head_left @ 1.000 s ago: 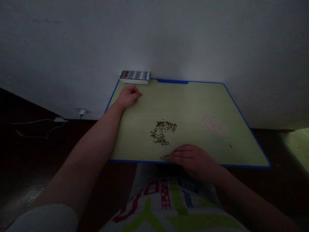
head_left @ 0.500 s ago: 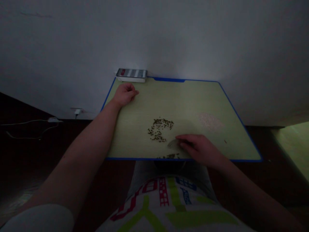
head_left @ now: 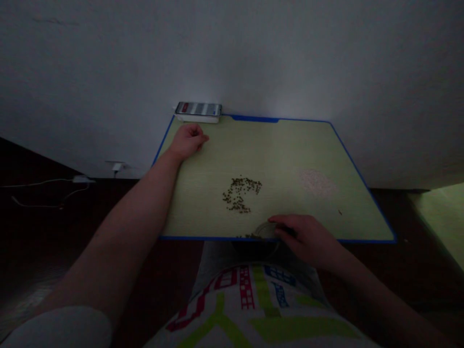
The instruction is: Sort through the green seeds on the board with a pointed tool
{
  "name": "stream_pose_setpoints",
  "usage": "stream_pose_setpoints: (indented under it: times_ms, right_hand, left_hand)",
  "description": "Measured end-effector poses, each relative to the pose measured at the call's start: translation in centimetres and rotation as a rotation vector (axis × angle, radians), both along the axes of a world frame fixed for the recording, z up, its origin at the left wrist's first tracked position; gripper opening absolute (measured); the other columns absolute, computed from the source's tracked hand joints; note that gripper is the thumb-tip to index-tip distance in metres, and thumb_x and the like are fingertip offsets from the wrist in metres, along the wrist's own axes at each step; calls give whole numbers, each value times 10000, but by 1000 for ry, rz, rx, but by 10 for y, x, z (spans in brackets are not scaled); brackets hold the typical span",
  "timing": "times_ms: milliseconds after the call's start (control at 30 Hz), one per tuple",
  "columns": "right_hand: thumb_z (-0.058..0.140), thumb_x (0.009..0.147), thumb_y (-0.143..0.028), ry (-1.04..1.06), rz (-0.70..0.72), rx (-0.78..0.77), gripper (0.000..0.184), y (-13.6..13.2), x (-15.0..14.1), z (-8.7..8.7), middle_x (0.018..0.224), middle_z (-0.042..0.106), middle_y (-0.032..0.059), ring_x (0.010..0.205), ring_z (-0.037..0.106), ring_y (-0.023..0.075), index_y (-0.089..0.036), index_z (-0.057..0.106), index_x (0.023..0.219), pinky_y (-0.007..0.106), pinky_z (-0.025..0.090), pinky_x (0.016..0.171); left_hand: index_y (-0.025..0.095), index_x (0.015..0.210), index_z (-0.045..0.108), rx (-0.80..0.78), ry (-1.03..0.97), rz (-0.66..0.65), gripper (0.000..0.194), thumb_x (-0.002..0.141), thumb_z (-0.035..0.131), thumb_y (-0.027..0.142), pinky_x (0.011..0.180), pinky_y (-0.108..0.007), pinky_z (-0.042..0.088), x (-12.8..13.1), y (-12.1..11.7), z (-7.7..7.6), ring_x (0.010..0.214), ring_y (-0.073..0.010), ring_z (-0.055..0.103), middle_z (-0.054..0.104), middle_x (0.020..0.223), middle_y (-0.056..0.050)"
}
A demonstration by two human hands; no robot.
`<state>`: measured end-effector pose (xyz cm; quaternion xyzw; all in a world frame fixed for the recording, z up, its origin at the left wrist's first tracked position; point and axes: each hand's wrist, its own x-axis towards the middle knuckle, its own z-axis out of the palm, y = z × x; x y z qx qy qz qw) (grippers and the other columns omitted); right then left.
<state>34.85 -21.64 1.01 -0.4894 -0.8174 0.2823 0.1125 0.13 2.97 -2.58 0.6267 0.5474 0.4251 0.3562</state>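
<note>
My right hand (head_left: 302,237), fingers pinched, grips a clear protractor (head_left: 264,230) at the near edge of the pale board (head_left: 275,154). The protractor's curved side lies against a few small dark grains (head_left: 247,237) at that edge. Just beyond it a larger group of dark grains (head_left: 239,195) is spread in a rough C shape. A dark bowl (head_left: 253,249) shows partly below the board's edge, its inside hidden. My left hand (head_left: 188,141) rests in a loose fist at the board's far left, with nothing visible in it.
A phone (head_left: 198,108) lies on a white box (head_left: 197,118) at the back left, against the wall. Pale grains (head_left: 317,182) are spread at the right, with a small brown bit (head_left: 340,211) nearer me. A plug (head_left: 116,167) and cables sit at the left.
My right hand has drawn the protractor toward me, to the board's near edge. Fewer dark grains show at that edge. My left hand has stayed where it was.
</note>
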Motion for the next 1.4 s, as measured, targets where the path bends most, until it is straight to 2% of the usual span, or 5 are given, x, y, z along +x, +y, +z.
stream_pose_setpoints:
  times_ms: [200, 400, 533, 967, 1400]
  right_hand:
    - [491, 986, -211, 84, 35, 66, 323, 7, -5, 4, 1090, 806, 113, 959, 763, 241, -168, 744, 1182, 379, 602, 857]
    - [472, 933, -59, 108, 267, 144, 402, 20, -59, 13, 1089, 763, 108, 979, 701, 218, -180, 722, 1224, 348, 552, 877]
    - [527, 887, -13, 21, 405, 87, 405, 26, -81, 14, 1026, 753, 77, 937, 680, 204, -206, 737, 1175, 330, 526, 859]
    - [527, 952, -99, 65, 252, -35, 330, 28, -27, 7, 1078, 797, 78, 991, 732, 207, -194, 745, 1181, 338, 554, 901]
    - [511, 982, -158, 99, 157, 29, 308, 2, -14, 4, 1035, 805, 69, 928, 752, 208, -220, 748, 1169, 353, 595, 841]
  left_hand:
    - [218, 603, 470, 16, 0, -4, 258, 719, 700, 206, 444, -249, 286, -1, 2, -3, 425, -85, 386, 464, 452, 37]
    - [219, 605, 460, 7, 11, 6, 264, 723, 694, 191, 441, -245, 293, 0, -1, 1, 422, -79, 392, 460, 465, 39]
    - [223, 607, 465, 3, 4, -9, 247, 722, 683, 199, 430, -243, 292, 1, -5, 5, 417, -81, 390, 467, 460, 38]
    - [218, 576, 481, 8, -1, 3, 257, 691, 708, 248, 442, -246, 296, 0, -1, 0, 422, -87, 388, 491, 445, 30]
    - [225, 587, 468, -15, 15, 26, 252, 696, 695, 226, 445, -256, 295, 4, -8, 9, 411, -90, 394, 485, 443, 33]
